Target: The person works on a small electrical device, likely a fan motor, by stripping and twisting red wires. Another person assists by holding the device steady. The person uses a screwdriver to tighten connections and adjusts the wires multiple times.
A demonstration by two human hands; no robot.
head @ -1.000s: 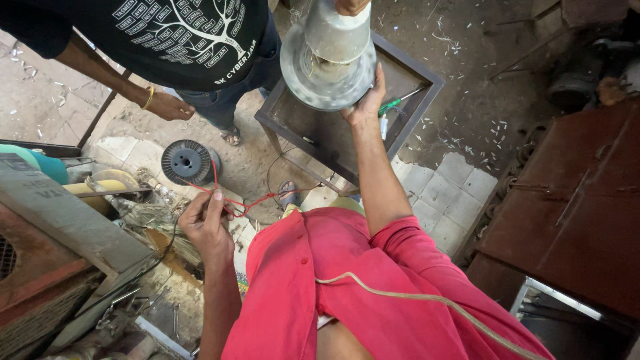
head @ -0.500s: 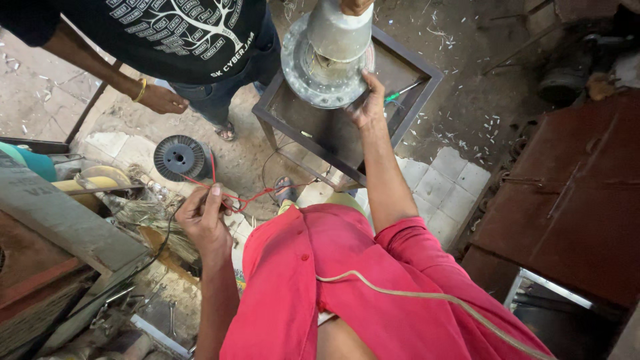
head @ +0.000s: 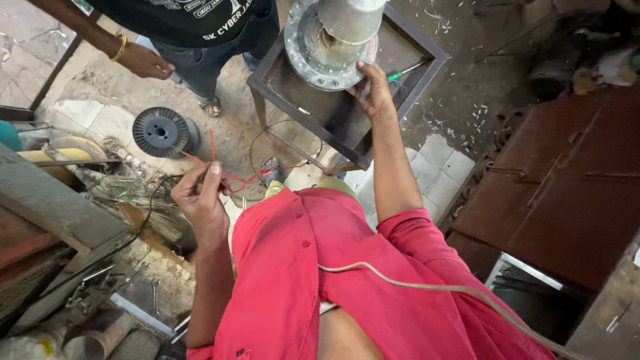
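Left hand: fingers pinched on a thin red wire trailing rightward. Right hand: fingers curled on the rim of a round grey metal housing, above a square dark metal stand. Black plastic spool: on the floor beyond the left hand.

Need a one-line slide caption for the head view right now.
Left hand pinches a red wire while right hand steadies a round metal motor housing on a metal stand.
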